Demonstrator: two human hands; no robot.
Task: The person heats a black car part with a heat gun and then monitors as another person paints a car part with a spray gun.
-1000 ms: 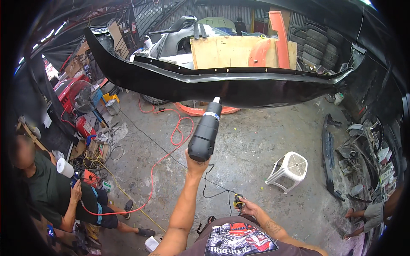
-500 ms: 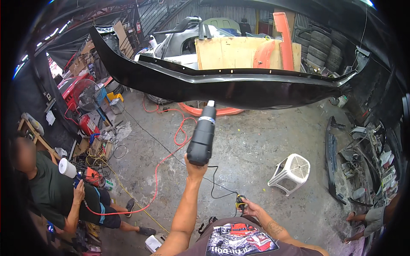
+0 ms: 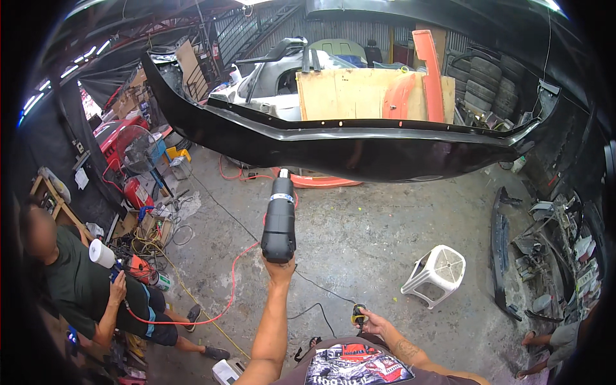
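Observation:
My left hand is closed round the handle of a black heat gun, raised in front of me. Its pale nozzle points away from me, close under the lower edge of a glossy black car bumper. Whether nozzle and bumper touch, I cannot tell. The bumper stretches across the view at height, its left end curving up. Low at my right side, my right hand grips a small yellow and black cord connector, with a dark cable running from it. Part of the heat gun's handle is hidden by its body.
A white plastic stool stands at the right. Another person at the left holds a spray gun; its red hose crosses the concrete floor. Bumper parts line the right side. A fan and tangled cables lie left.
The heat gun has moved left along the bumper and now points more straight ahead. The whole scene sits slightly lower in view. My right hand still holds the connector.

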